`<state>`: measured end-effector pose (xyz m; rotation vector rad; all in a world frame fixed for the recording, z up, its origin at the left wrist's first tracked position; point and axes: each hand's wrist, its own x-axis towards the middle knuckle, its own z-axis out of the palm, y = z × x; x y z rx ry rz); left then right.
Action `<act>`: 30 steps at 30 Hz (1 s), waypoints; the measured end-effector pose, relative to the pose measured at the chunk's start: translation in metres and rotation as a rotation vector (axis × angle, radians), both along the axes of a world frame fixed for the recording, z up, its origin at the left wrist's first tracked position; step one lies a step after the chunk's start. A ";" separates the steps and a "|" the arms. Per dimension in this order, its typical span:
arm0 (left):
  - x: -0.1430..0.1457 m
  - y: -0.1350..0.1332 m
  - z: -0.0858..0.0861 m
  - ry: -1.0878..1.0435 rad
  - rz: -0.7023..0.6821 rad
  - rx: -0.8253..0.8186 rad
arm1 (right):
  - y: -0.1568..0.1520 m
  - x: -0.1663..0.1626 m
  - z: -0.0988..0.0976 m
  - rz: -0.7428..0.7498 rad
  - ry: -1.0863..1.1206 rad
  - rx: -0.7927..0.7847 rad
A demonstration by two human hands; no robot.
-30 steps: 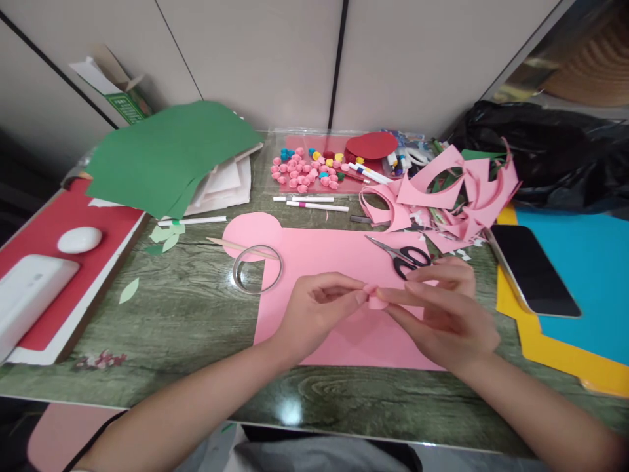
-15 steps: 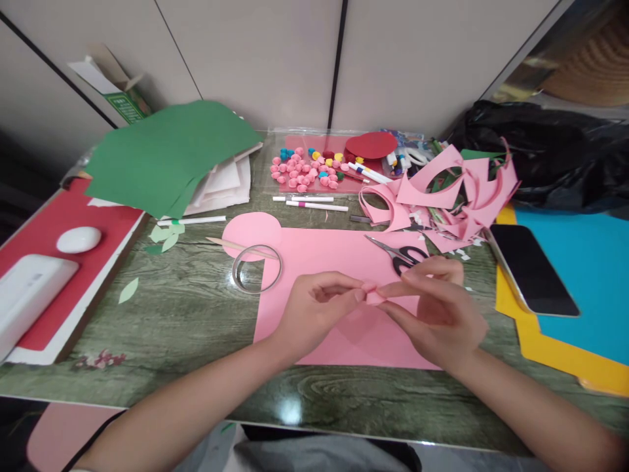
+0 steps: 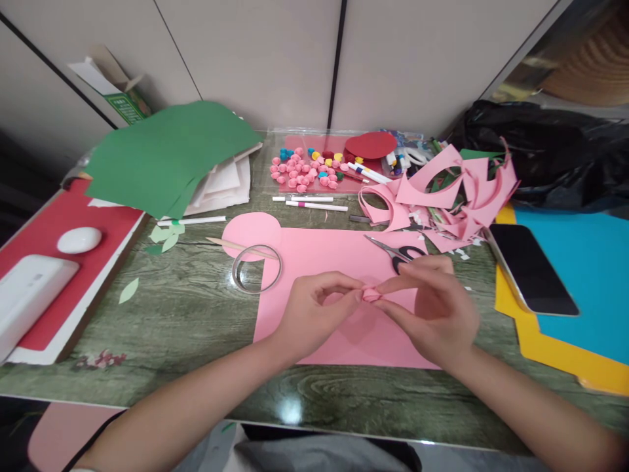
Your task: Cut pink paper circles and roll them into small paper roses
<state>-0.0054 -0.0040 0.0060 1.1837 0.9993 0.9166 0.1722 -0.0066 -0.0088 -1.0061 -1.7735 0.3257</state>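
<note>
Between my two hands is a small rolled pink paper flower (image 3: 371, 294). My left hand (image 3: 319, 308) pinches its left side with thumb and forefinger. On its right side, the thumb and forefinger of my right hand (image 3: 437, 308) press against it. Both hands hover over a sheet of pink paper (image 3: 309, 255) lying on the table. Black-handled scissors (image 3: 388, 248) rest on that sheet just beyond my right hand, which partly covers their handles. Left of the hands, a roll of tape (image 3: 236, 278) overlaps a wooden stick (image 3: 221, 243) and a pink paper circle (image 3: 250, 224).
At the back, many small rolled paper flowers (image 3: 299, 172) sit on a plastic sheet, with pens (image 3: 317, 206) in front. Pink paper offcuts (image 3: 427, 180) pile up behind the scissors. A phone (image 3: 535, 269) lies right on blue paper (image 3: 599, 282). Green sheets (image 3: 157, 157) stand back left.
My right hand has shifted slightly left, and its fingers have closed in on the flower. The flower has turned a little and looks more compact. My left hand has barely moved.
</note>
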 end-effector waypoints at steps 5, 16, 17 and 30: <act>-0.001 0.002 -0.001 -0.020 -0.042 0.012 | 0.004 -0.002 0.004 0.047 0.157 -0.331; 0.002 0.002 -0.003 -0.055 -0.108 -0.047 | 0.007 0.002 0.006 0.270 0.186 -0.700; 0.002 0.002 -0.004 -0.045 -0.108 -0.052 | 0.007 0.001 0.006 0.293 0.187 -0.734; 0.004 0.005 -0.011 0.117 -0.073 -0.016 | 0.008 -0.006 0.005 0.262 0.188 -0.777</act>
